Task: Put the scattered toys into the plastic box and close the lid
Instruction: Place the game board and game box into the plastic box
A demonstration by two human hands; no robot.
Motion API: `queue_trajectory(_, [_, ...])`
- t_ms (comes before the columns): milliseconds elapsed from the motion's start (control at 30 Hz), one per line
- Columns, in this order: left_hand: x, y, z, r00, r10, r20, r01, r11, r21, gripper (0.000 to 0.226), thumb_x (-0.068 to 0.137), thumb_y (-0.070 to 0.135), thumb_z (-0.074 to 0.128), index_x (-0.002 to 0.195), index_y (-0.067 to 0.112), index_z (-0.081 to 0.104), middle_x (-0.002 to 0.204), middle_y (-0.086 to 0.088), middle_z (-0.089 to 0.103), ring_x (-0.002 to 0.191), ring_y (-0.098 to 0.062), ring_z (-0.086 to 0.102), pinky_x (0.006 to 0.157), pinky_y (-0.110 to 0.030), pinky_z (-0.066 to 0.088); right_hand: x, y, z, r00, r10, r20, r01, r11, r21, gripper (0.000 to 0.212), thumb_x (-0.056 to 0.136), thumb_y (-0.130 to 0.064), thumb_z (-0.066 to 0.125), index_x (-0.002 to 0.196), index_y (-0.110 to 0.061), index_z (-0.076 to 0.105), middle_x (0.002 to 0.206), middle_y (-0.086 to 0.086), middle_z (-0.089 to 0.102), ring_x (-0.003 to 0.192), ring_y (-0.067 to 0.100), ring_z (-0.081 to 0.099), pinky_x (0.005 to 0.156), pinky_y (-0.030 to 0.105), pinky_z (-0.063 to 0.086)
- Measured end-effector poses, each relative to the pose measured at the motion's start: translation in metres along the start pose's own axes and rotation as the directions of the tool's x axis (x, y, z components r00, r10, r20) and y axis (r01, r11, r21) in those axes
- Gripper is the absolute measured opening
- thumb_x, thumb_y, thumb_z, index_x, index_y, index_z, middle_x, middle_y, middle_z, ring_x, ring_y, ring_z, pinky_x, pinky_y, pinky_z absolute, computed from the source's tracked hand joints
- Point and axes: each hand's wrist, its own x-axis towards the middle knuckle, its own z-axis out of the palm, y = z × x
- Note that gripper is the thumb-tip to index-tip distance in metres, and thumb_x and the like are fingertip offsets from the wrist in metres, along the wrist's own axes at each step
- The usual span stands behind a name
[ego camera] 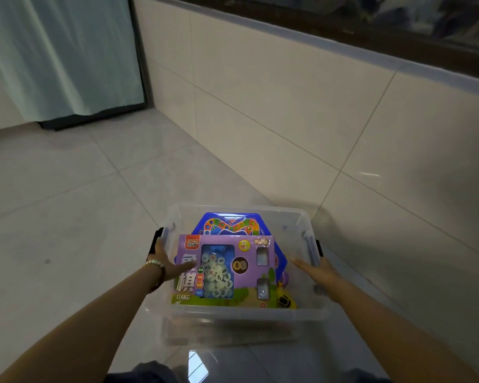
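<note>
A clear plastic box (pixel 233 313) with black side latches stands on the tiled floor in front of me, with no lid on it. Inside lie a purple chess-set carton (pixel 224 272), a blue hexagonal board game (pixel 230 225) under it, and a small yellow toy car (pixel 285 301) at the near right corner. My left hand (pixel 163 265) grips the box's left wall, thumb inside against the carton. My right hand (pixel 320 273) holds the right wall, fingers reaching inside.
A cream tiled wall (pixel 288 106) runs close along the right side of the box. A pale green curtain (pixel 61 56) hangs at the far left. Glossy floor tiles (pixel 67 203) stretch to the left. My knees show at the bottom edge.
</note>
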Motion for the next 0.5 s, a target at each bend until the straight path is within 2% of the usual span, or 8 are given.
queue_trajectory(67, [0.001,0.001,-0.002,0.991,-0.13,-0.021,0.128,0.99,-0.052,0.1,0.07,0.034,0.078,0.145,0.002,0.02,0.144,-0.022,0.037,0.129,-0.035,0.041,0.103,-0.046,0.04,0.021,0.012,0.003,1.0,0.008,-0.027,-0.009,1.0,-0.025,0.147,0.011,-0.089,0.063,0.136,-0.016,0.037,0.135,0.015,0.045,0.123,0.036,0.045,0.095,0.055,0.047])
queue_trajectory(100, [0.0,0.003,-0.002,0.984,-0.176,-0.029,0.174,0.984,-0.048,0.093,0.073,0.037,0.076,0.141,-0.002,0.026,0.14,-0.023,0.042,0.126,-0.036,0.044,0.1,-0.045,0.041,0.026,0.014,0.004,0.999,0.01,-0.044,-0.012,1.0,-0.029,0.145,0.013,-0.089,0.063,0.134,-0.014,0.038,0.133,0.016,0.046,0.121,0.037,0.046,0.093,0.055,0.049])
queue_trajectory(167, [0.001,0.005,-0.003,0.977,-0.21,-0.041,0.206,0.975,-0.079,0.087,0.074,0.041,0.073,0.136,-0.005,0.033,0.134,-0.025,0.047,0.122,-0.036,0.047,0.096,-0.044,0.042,0.007,-0.001,0.005,0.996,0.002,-0.087,-0.003,1.0,-0.017,0.127,0.03,-0.082,0.068,0.133,-0.013,0.04,0.131,0.018,0.046,0.121,0.039,0.045,0.091,0.055,0.05])
queue_trajectory(267, [0.003,0.008,-0.002,0.972,-0.231,-0.031,0.225,0.964,-0.139,0.089,0.075,0.042,0.072,0.138,-0.005,0.03,0.137,-0.025,0.044,0.125,-0.037,0.045,0.099,-0.046,0.04,-0.006,-0.013,0.006,0.997,0.018,-0.07,-0.013,0.997,0.078,0.1,0.055,-0.062,0.077,0.134,-0.013,0.039,0.133,0.017,0.045,0.123,0.039,0.043,0.093,0.057,0.047])
queue_trajectory(400, [0.001,0.01,0.003,0.967,-0.248,-0.064,0.234,0.956,-0.175,0.098,0.072,0.04,0.076,0.142,-0.002,0.022,0.143,-0.024,0.037,0.13,-0.037,0.04,0.102,-0.047,0.038,-0.013,-0.018,0.006,0.999,0.029,-0.042,-0.023,0.99,0.142,0.09,0.062,-0.052,0.079,0.134,-0.012,0.041,0.132,0.016,0.049,0.12,0.038,0.047,0.095,0.057,0.046])
queue_trajectory(500, [-0.002,0.01,0.002,0.964,-0.257,-0.069,0.241,0.952,-0.188,0.098,0.07,0.045,0.075,0.141,-0.002,0.026,0.14,-0.025,0.04,0.127,-0.038,0.042,0.1,-0.047,0.04,-0.017,-0.018,0.005,1.0,0.019,-0.012,-0.017,0.98,0.2,0.082,0.069,-0.044,0.077,0.134,-0.01,0.04,0.132,0.016,0.048,0.121,0.039,0.046,0.097,0.057,0.044])
